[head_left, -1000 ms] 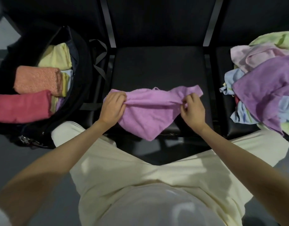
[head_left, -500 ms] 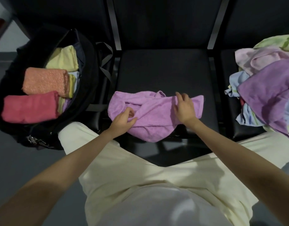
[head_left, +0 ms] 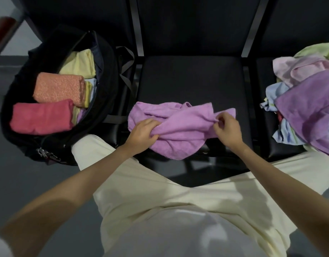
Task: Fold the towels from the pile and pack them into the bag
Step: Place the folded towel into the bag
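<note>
A crumpled lilac towel lies on the front of the middle black seat, one part hanging over the seat's edge. My left hand grips a bunched fold at the towel's left side. My right hand pinches the towel's edge near its right corner. The open black bag stands on the left and holds folded towels: a red one, an orange one and a pale yellow one. The pile of loose towels covers the right seat.
Black seat backs rise behind the seats, with metal bars between them. Bag straps hang between the bag and the middle seat. My legs in cream trousers fill the foreground above a grey floor.
My left hand has closed on a fold at the towel's left side. My right hand, laid on top of the towel half a second ago, now pinches its right edge. The towel has bunched differently.
</note>
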`<state>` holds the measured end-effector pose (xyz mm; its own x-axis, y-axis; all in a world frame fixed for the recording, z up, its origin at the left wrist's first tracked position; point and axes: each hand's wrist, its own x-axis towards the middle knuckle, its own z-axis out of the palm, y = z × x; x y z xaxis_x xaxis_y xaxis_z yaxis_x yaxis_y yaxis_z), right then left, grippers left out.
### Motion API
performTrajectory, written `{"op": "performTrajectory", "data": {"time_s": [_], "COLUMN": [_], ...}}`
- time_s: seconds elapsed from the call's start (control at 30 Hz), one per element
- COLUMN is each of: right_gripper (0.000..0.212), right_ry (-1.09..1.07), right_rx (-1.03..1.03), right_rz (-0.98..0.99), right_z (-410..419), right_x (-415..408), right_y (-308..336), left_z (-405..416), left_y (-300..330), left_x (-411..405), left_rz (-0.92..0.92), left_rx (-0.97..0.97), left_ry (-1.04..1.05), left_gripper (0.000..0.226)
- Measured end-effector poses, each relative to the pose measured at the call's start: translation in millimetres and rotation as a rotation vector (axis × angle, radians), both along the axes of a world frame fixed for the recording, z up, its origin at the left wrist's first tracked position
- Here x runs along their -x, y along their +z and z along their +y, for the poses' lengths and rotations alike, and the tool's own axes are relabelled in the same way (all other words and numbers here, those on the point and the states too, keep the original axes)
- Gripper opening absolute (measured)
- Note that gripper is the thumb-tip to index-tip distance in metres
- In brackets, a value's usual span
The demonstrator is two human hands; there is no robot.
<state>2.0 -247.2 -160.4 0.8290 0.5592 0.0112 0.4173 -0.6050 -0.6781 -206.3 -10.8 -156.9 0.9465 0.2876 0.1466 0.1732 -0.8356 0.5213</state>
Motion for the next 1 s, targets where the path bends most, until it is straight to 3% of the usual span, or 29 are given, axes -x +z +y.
{"op": "performTrajectory", "data": {"time_s": [0.1, 0.2, 0.4, 0.57, 0.73, 0.87, 1.0], "right_gripper": [0.018, 0.032, 0.031, 0.029, 0.025, 0.012, 0.012], "right_ry": [0.129, 0.154, 0.065, 0.06, 0.021, -0.023, -0.07], "right_rx": [0.254, 0.268, 0.172, 0.29, 0.382, 0.26, 0.117], "right_rz": [0.146, 0.166, 0.069, 0.169, 0.139, 0.167, 0.227], "right_z": [-15.5, -14.7, 21.9, 47.0, 50.5, 44.3, 30.9], "right_x": [1.3, 4.3, 2.8, 0.5, 5.8, 6.0, 1.1], "right_y": [-18.4, -26.4, -25.2, -30.5, -30.7, -35.9, -29.2], "left_z": [8.7, 13.0, 11.2, -1.4, -21.4, -26.8, -26.6], "left_y": [-9.8, -12.0, -0.6, 3.0, -3.5, -14.0, -15.8], "left_x": [17.6, 26.5, -7.3, -80.5, -136.7, -154.7, -159.8], "left_rz": [0.249, 0.367, 0.32, 0.255, 0.345, 0.387, 0.403], "left_rx": [0.074, 0.111, 0.064, 0.089, 0.02, -0.011, -0.051], "left_ry": [-0.03, -0.005, 0.018, 0.019, -0.084, -0.065, -0.024], "left_gripper": [0.023, 0.023, 0.023, 0.023, 0.035, 0.026, 0.015]}}
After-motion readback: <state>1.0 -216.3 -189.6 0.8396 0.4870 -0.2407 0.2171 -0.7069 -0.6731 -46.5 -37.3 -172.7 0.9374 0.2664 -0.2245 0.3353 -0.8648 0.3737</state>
